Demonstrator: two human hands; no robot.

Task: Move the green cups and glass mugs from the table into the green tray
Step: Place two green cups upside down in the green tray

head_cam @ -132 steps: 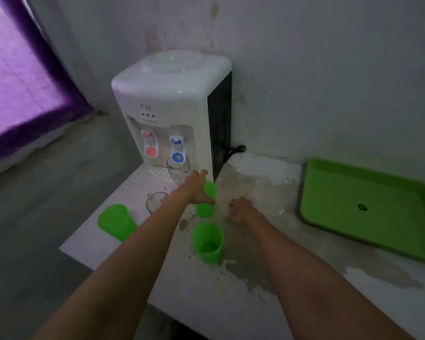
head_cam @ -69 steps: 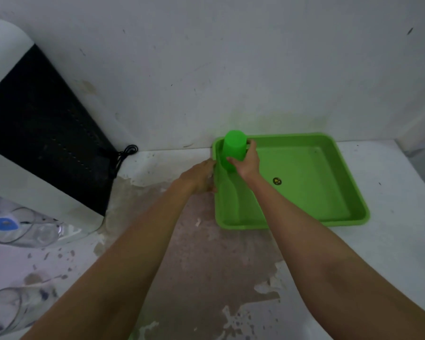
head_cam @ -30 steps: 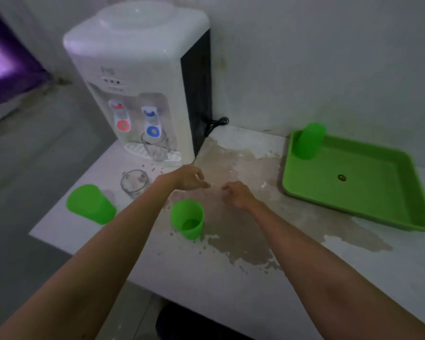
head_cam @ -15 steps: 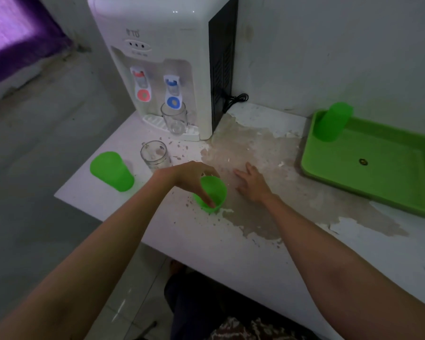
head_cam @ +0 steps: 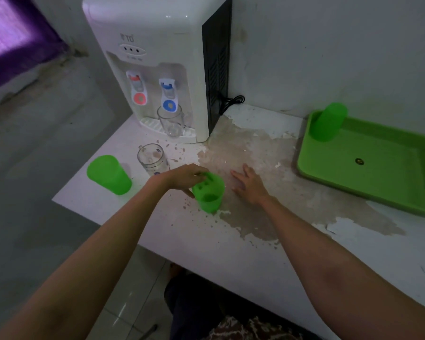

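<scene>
My left hand (head_cam: 182,179) grips an upright green cup (head_cam: 210,196) near the table's front, fingers around its rim and far wall. My right hand (head_cam: 250,184) lies flat and spread on the table just right of that cup, holding nothing. Another green cup (head_cam: 108,174) stands upside down at the table's left edge. One glass mug (head_cam: 152,159) stands behind my left hand; a second glass mug (head_cam: 171,121) sits on the dispenser's drip grid. The green tray (head_cam: 383,192) lies at the right, with one inverted green cup (head_cam: 328,122) in its far-left corner.
A white water dispenser (head_cam: 157,57) with red and blue taps stands at the back left, its black cord (head_cam: 231,101) trailing along the wall. The white table (head_cam: 231,241) has a worn brown patch in the middle. Its left and front edges drop to the floor.
My left hand has closed around the upright green cup near the front. My right hand has come down flat on the table beside it.
</scene>
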